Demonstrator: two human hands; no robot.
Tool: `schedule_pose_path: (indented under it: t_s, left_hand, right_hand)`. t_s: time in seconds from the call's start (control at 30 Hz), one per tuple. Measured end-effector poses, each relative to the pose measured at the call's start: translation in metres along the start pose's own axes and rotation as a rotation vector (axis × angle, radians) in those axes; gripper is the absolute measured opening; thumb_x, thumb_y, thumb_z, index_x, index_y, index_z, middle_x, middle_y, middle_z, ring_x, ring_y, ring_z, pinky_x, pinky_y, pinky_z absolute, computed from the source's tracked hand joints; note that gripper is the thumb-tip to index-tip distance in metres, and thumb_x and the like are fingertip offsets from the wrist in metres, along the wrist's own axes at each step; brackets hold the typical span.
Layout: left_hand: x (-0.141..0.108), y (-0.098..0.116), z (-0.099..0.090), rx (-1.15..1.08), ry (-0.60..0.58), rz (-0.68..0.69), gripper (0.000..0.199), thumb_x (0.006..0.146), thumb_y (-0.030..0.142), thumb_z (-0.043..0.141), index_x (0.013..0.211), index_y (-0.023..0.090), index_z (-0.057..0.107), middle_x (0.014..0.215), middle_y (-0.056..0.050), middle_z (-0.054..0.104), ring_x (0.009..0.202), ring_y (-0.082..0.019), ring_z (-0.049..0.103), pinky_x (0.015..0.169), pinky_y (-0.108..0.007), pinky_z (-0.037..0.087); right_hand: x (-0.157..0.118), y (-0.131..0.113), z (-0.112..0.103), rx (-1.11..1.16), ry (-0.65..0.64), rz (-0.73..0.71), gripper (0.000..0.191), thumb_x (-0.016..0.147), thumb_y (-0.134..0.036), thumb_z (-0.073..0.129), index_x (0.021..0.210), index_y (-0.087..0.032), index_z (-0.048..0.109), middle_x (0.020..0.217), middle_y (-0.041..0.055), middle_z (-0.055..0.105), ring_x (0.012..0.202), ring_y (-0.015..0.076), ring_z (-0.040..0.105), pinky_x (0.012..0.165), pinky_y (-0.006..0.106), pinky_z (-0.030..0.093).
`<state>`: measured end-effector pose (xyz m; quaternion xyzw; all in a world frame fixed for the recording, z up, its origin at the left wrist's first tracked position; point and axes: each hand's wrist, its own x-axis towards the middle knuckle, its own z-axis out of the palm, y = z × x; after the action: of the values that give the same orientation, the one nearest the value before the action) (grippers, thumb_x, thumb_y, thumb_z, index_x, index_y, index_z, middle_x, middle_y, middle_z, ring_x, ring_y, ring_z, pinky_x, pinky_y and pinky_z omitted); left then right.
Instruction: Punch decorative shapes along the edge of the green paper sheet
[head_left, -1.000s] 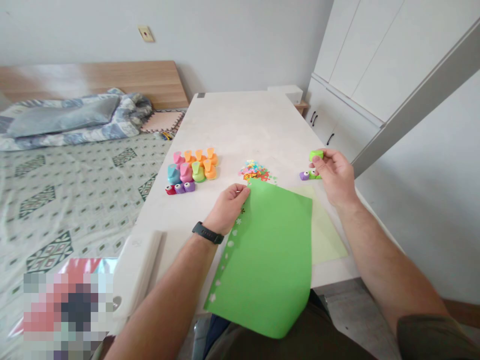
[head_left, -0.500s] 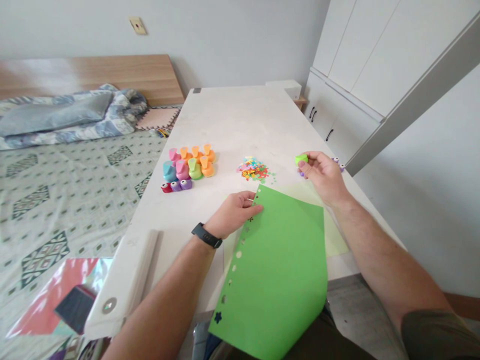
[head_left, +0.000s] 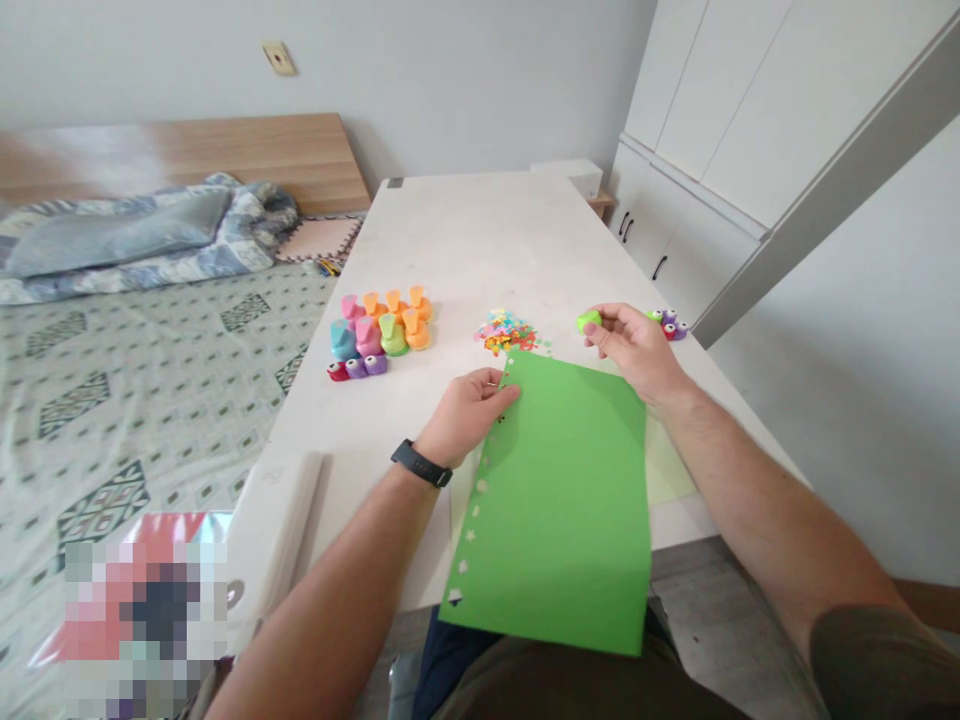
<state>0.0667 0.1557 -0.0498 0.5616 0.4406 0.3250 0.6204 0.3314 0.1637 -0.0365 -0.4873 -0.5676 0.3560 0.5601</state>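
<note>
My left hand [head_left: 474, 408] pinches the left edge of a green sheet of paper [head_left: 570, 500], near its upper corner. Small shaped holes run down that edge, some of them stars and flowers. The sheet reaches past the table's front edge over my lap. My right hand [head_left: 637, 350] holds a small lime-green craft punch [head_left: 592, 321] between thumb and fingers, above the table beyond the sheet's upper right corner. Beyond the sheet's top edge lies a heap of colourful paper cutouts [head_left: 506, 332]. A pale yellow sheet [head_left: 667, 460] lies partly hidden under the green one.
Rows of larger coloured craft punches [head_left: 382, 325] stand on the left of the white table [head_left: 480, 230], with small red and purple punches [head_left: 358, 368] before them. More small punches [head_left: 670, 325] sit by the right edge. A long white device [head_left: 277, 540] lies front left.
The green sheet has flattened and shifted slightly away from me, its lower corner no longer curling as much. My right hand with the punch has moved a little left, uncovering small punches behind it.
</note>
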Motion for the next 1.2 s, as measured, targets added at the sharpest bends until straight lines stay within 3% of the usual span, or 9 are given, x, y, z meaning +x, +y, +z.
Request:
schedule_pose_path:
  t_s: [0.13,0.3,0.47,0.7,0.97,1.07,1.2]
  left_hand:
    - [0.001,0.000,-0.001,-0.158,0.034,-0.013,0.043,0.078,0.045,0.080,0.103,0.015,0.062,0.087,-0.007,0.075,0.070,-0.016,0.069,0.064,-0.028,0.054]
    - [-0.002,0.001,0.002,-0.073,0.006,-0.019,0.044,0.077,0.047,0.080,0.102,0.016,0.063,0.077,-0.003,0.072,0.065,-0.016,0.067,0.057,-0.025,0.049]
    - [-0.006,0.004,0.008,0.077,-0.020,0.017,0.039,0.078,0.047,0.077,0.101,0.018,0.066,0.070,-0.002,0.071,0.061,-0.016,0.064,0.053,-0.025,0.044]
    - [-0.013,0.010,0.019,0.123,-0.015,0.066,0.033,0.080,0.044,0.074,0.103,0.021,0.070,0.074,-0.004,0.073,0.068,-0.021,0.067,0.059,-0.028,0.049]
    - [-0.014,0.008,0.019,0.208,-0.046,0.091,0.034,0.088,0.047,0.064,0.110,0.021,0.071,0.081,-0.005,0.072,0.069,-0.021,0.063,0.060,-0.028,0.045]
    - [-0.013,0.006,0.018,0.283,-0.045,0.152,0.031,0.092,0.047,0.058,0.104,0.021,0.071,0.079,-0.004,0.069,0.066,-0.018,0.058,0.058,-0.026,0.040]
    - [-0.011,0.005,0.015,0.444,0.029,0.239,0.030,0.095,0.044,0.054,0.078,0.020,0.063,0.062,0.001,0.053,0.057,-0.013,0.044,0.054,-0.024,0.031]
  right_hand:
    - [0.001,0.000,-0.002,0.006,0.038,-0.019,0.046,0.079,-0.054,0.081,0.108,-0.021,0.068,0.095,0.0049,0.071,0.082,0.0167,0.066,0.072,0.031,0.056]
    - [0.000,-0.004,-0.003,-0.039,0.034,-0.017,0.046,0.081,-0.055,0.079,0.111,-0.022,0.069,0.099,0.0058,0.072,0.087,0.0183,0.066,0.080,0.035,0.057]
    - [-0.006,-0.006,0.003,-0.054,-0.105,-0.021,0.045,0.084,-0.054,0.076,0.116,-0.023,0.068,0.106,0.0069,0.072,0.097,0.0214,0.067,0.090,0.038,0.056]
    - [-0.013,-0.007,0.017,-0.228,-0.267,-0.015,0.045,0.091,-0.052,0.068,0.126,-0.024,0.066,0.111,0.0077,0.072,0.099,0.0235,0.067,0.089,0.039,0.054]
    - [-0.015,-0.005,0.024,-0.245,-0.356,-0.002,0.045,0.094,-0.052,0.064,0.130,-0.024,0.064,0.117,0.0080,0.072,0.103,0.0251,0.067,0.092,0.041,0.053]
    - [-0.015,-0.004,0.024,-0.234,-0.371,0.002,0.046,0.093,-0.052,0.065,0.129,-0.024,0.064,0.116,0.0075,0.073,0.103,0.0253,0.067,0.092,0.041,0.054]
    - [-0.016,-0.005,0.024,-0.231,-0.395,0.018,0.045,0.093,-0.053,0.065,0.128,-0.024,0.065,0.116,0.0072,0.073,0.101,0.0252,0.067,0.091,0.041,0.054]
